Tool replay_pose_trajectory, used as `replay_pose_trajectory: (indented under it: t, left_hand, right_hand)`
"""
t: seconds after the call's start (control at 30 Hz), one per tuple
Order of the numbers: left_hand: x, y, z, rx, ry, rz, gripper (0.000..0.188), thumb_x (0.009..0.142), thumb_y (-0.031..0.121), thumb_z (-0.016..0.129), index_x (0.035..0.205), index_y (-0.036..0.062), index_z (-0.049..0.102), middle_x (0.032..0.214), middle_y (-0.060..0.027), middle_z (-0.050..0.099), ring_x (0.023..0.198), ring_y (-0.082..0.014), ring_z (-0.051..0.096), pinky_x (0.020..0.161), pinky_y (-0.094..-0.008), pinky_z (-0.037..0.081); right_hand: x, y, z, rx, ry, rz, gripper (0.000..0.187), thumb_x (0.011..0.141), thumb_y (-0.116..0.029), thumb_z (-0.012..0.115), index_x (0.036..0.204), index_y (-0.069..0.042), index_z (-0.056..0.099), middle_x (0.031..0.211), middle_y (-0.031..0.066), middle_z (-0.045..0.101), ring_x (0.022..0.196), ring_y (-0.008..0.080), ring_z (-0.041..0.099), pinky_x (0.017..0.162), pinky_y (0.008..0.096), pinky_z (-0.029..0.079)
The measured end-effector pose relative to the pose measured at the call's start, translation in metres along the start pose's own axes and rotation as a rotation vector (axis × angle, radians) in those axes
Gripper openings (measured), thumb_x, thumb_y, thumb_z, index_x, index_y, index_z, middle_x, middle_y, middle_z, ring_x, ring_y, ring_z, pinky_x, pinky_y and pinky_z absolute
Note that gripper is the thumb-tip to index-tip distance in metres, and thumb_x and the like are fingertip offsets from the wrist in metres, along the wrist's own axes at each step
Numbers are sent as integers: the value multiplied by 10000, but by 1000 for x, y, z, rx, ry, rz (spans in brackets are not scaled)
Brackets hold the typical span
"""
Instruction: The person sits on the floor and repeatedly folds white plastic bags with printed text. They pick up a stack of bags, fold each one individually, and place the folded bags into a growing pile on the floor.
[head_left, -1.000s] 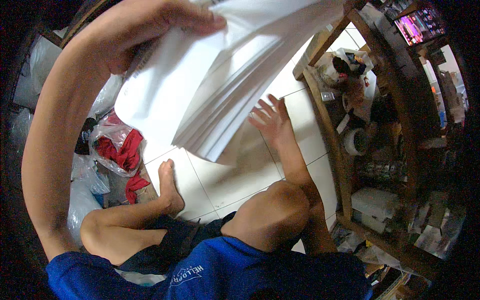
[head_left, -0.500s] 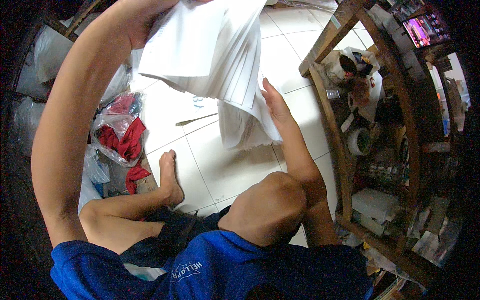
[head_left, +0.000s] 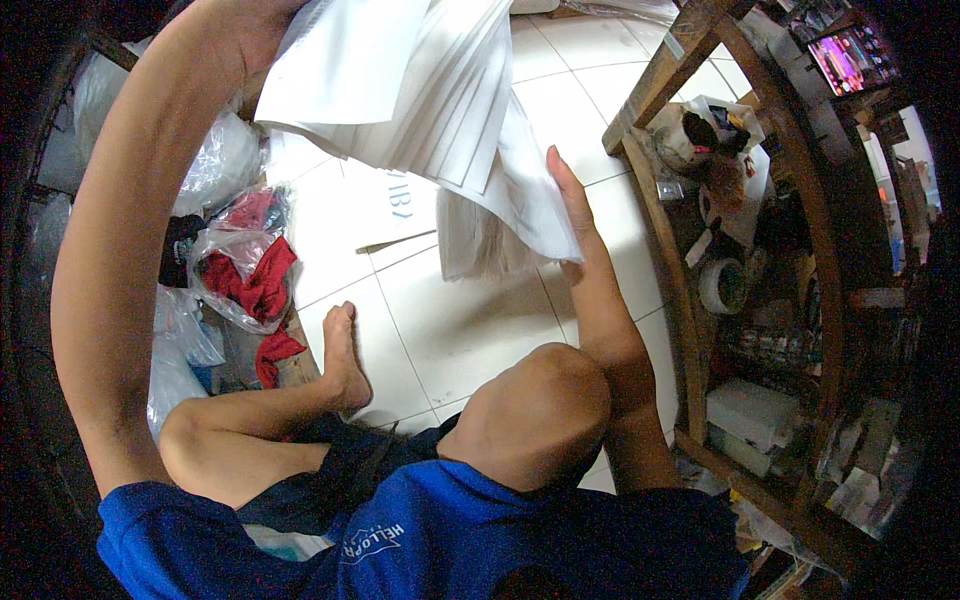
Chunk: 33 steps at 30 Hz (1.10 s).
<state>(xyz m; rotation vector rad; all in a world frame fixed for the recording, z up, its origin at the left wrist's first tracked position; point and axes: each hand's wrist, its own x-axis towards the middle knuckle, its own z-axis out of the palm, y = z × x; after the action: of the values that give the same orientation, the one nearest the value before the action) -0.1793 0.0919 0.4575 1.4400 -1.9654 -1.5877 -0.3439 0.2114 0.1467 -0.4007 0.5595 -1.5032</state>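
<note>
A thick bundle of white paper sheets point(head_left: 400, 140) hangs at the top of the view, its leaves fanned apart. My left hand point(head_left: 262, 25) is at the bundle's upper left, cut off by the top edge, and its fingers are out of sight. The sheets hang from that side, so the hand appears closed on them. On the right, my right hand point(head_left: 578, 215) rests against the edge of the loose leaves with its thumb stretched upward. Its other fingers are mostly hidden behind the paper. Some sheets droop lower beside its wrist.
A thin stick point(head_left: 398, 241) and blue lettering lie on the white tiled floor point(head_left: 460, 350). Red cloth in clear plastic bags point(head_left: 245, 275) sits on the left near my bare foot point(head_left: 345, 360). A cluttered wooden shelf point(head_left: 660, 250) stands on the right, with a lit screen point(head_left: 853, 60) above.
The bundle and my left hand have shifted slightly left and up. More leaves have spread toward my right hand, which has moved a little to the right.
</note>
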Motion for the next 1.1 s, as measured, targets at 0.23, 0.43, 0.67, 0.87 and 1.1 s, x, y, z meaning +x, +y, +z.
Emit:
replay_pose_trajectory:
  t: [0.23, 0.43, 0.67, 0.87, 1.1]
  left_hand:
    - [0, 8, -2, -39, 16, -2, 433, 845, 201, 668, 1183, -49, 566, 1030, -170, 677, 847, -238, 694, 784, -373, 564]
    - [-17, 2, 18, -125, 6, -25, 402, 852, 184, 670, 1159, -56, 573, 1024, -183, 679, 813, -233, 704, 757, -349, 586]
    - [-27, 8, 21, -351, -347, -4, 324, 854, 196, 698, 1070, -25, 599, 897, -147, 692, 713, -193, 705, 652, -306, 606]
    - [-27, -2, 21, -325, -264, -70, 384, 830, 278, 722, 1080, 5, 621, 925, -131, 699, 734, -199, 703, 680, -320, 591]
    - [0, -70, 29, -127, -280, -60, 558, 791, 398, 723, 1156, -6, 603, 990, -158, 700, 778, -254, 694, 758, -374, 556]
  right_hand:
    - [-11, -5, 43, -159, 266, 96, 674, 1025, -509, 258, 1393, 35, 410, 1333, 200, 539, 1211, 341, 542, 1065, 457, 405]
    - [-21, 37, 4, -85, 217, 220, 666, 973, -524, 355, 1417, -29, 393, 1324, 174, 541, 1181, 326, 558, 1031, 450, 443]
    - [-110, 43, -43, -155, 372, 267, 647, 907, -418, 452, 1429, -49, 357, 1286, 169, 547, 1145, 310, 573, 996, 438, 472]
    - [-109, 26, -44, -192, 380, 203, 679, 850, -328, 536, 1440, -67, 327, 1254, 166, 552, 1114, 296, 585, 966, 429, 497]
    - [-69, -31, -21, -231, 315, 100, 764, 783, -222, 633, 1453, -87, 292, 1216, 161, 557, 1078, 281, 599, 931, 417, 527]
